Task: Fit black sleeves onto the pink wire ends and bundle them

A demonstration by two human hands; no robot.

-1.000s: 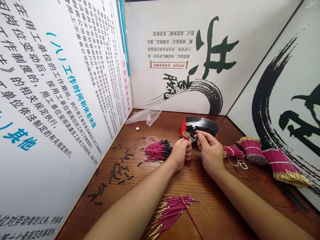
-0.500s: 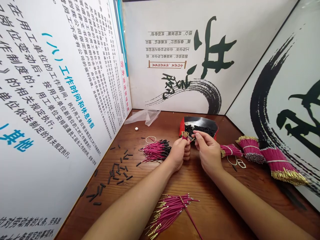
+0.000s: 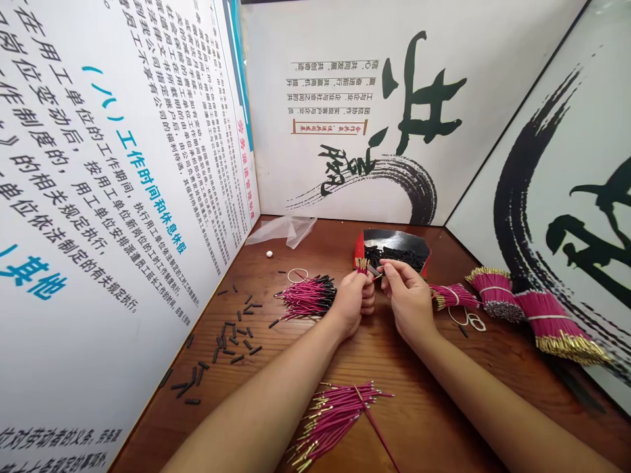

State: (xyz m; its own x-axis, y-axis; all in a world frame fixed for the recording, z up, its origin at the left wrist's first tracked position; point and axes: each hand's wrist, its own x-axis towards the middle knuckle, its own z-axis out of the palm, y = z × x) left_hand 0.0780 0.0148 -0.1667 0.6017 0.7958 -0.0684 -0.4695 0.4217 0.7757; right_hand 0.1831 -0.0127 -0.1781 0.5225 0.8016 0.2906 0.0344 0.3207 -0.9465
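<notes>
My left hand (image 3: 353, 301) is closed round a small bunch of pink wires (image 3: 362, 265) whose gold tips stick up above the fist. My right hand (image 3: 407, 297) pinches a small black sleeve (image 3: 373, 270) right beside those tips, the two hands almost touching. Just behind them stands a red-and-black tray (image 3: 361, 247) full of black sleeves. Left of my left hand lies a pile of pink wires with black sleeves fitted (image 3: 309, 296). A loose heap of pink wires with bare gold tips (image 3: 336, 414) lies between my forearms near the front.
Tied bundles of pink wires (image 3: 495, 293) lie at the right by the wall panel. Loose black sleeves (image 3: 231, 340) are scattered at the left. Rubber bands (image 3: 468, 320), a clear plastic bag (image 3: 286, 228) and a white bead (image 3: 269, 253) sit on the wooden table (image 3: 419, 407). Printed boards enclose three sides.
Both hands have stayed nearly in place; the right hand's pinch has closed in slightly toward the wire tips. The view shifted a little.
</notes>
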